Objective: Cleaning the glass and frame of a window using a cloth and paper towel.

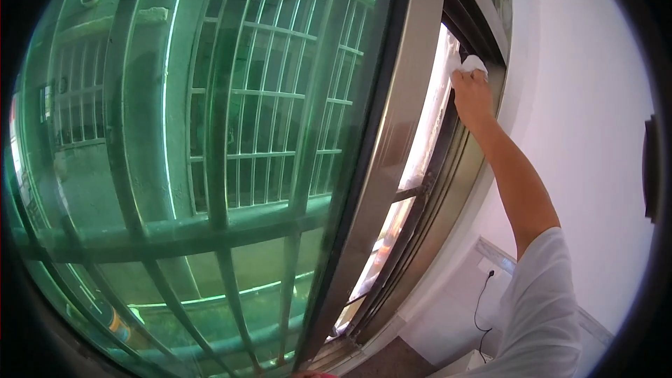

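Note:
My right hand (472,95) is raised high at the upper right, its fingers closed on a crumpled white cloth or tissue (475,64). The cloth presses against the upper part of the metal window frame's side jamb (455,139), beside the narrow gap. To the left stands a sliding sash with a brown metal stile (401,89) and a green-tinted glass pane (273,178). Bright daylight comes through the gap between stile and jamb. My left hand cannot be made out in view.
Metal security bars (215,131) stand outside the glass, with a barred building window (273,89) beyond. A white wall (583,94) lies to the right. Low down, a black cable (476,315) hangs from a plug. A small reddish sliver, unclear, shows at the bottom edge.

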The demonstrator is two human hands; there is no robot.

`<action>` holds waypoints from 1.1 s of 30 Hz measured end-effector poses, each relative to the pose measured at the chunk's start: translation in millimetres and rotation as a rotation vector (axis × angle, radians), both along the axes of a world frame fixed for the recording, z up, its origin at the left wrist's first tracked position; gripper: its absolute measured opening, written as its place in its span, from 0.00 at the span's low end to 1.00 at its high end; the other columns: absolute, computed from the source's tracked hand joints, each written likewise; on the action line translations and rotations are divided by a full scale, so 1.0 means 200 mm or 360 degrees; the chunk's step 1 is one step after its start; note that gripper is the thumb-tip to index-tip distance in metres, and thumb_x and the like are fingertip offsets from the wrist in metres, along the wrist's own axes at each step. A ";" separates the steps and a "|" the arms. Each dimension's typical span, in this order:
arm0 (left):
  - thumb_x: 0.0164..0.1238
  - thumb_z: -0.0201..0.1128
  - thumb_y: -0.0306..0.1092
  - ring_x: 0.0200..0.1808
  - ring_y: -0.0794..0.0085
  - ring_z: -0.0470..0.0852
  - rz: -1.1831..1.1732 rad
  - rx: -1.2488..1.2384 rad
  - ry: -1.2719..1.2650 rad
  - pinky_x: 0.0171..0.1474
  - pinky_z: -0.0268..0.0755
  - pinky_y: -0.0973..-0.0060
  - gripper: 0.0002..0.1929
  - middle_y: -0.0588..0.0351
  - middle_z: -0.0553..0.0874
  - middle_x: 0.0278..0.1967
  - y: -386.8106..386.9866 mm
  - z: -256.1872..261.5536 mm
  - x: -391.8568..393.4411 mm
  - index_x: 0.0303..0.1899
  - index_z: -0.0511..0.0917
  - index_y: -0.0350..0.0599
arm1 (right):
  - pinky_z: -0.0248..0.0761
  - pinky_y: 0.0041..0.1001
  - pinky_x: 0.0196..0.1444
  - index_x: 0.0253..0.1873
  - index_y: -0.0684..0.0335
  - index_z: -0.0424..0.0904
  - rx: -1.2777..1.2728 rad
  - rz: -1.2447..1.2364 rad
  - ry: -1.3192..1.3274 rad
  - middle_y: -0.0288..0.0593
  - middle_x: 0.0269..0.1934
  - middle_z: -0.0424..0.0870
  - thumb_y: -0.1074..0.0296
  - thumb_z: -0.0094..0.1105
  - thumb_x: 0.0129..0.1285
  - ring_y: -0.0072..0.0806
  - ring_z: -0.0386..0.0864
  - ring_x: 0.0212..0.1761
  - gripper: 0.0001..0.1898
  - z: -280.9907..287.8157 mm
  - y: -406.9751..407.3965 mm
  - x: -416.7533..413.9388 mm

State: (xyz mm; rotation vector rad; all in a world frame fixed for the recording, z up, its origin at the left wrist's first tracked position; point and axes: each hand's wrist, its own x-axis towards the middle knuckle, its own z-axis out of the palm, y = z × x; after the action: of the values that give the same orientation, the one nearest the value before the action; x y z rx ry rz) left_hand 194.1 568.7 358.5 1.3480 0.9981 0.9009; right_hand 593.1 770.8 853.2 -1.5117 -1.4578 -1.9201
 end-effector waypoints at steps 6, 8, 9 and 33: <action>0.65 0.59 0.39 0.41 0.65 0.82 -0.0025 0.0012 0.0143 0.45 0.72 0.71 0.13 0.50 0.85 0.38 -0.02 -0.05 0.02 0.44 0.80 0.40 | 0.74 0.38 0.45 0.42 0.72 0.70 0.0250 -0.0188 -0.0143 0.51 0.47 0.69 0.76 0.51 0.56 0.47 0.74 0.43 0.10 0.00 -0.04 -0.13; 0.66 0.57 0.39 0.41 0.65 0.81 0.0022 0.0048 0.0137 0.46 0.71 0.71 0.13 0.50 0.85 0.38 -0.03 -0.11 0.03 0.44 0.80 0.40 | 0.71 0.37 0.48 0.44 0.73 0.70 0.0200 0.0055 -0.0154 0.50 0.47 0.70 0.76 0.51 0.56 0.46 0.73 0.45 0.11 -0.02 -0.01 -0.07; 0.66 0.57 0.39 0.41 0.65 0.81 0.0018 0.0036 0.0153 0.46 0.71 0.71 0.13 0.50 0.85 0.38 -0.03 -0.11 0.03 0.44 0.80 0.40 | 0.69 0.36 0.51 0.46 0.71 0.71 0.0112 0.0017 -0.0156 0.50 0.46 0.71 0.76 0.50 0.56 0.46 0.72 0.45 0.12 -0.04 -0.02 -0.05; 0.65 0.58 0.38 0.42 0.68 0.80 0.0094 0.0045 0.0262 0.48 0.71 0.72 0.12 0.52 0.84 0.39 -0.12 -0.25 0.02 0.43 0.81 0.41 | 0.71 0.27 0.49 0.35 0.68 0.81 -0.0490 -0.0043 0.0348 0.47 0.39 0.74 0.72 0.55 0.53 0.38 0.68 0.48 0.08 -1.20 -0.17 -0.19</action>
State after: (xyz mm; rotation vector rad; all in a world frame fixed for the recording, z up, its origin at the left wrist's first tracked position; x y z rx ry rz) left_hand 198.5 545.5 309.2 1.4404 1.1602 0.8613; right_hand 554.5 737.7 612.7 -1.8156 -1.6946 -1.5358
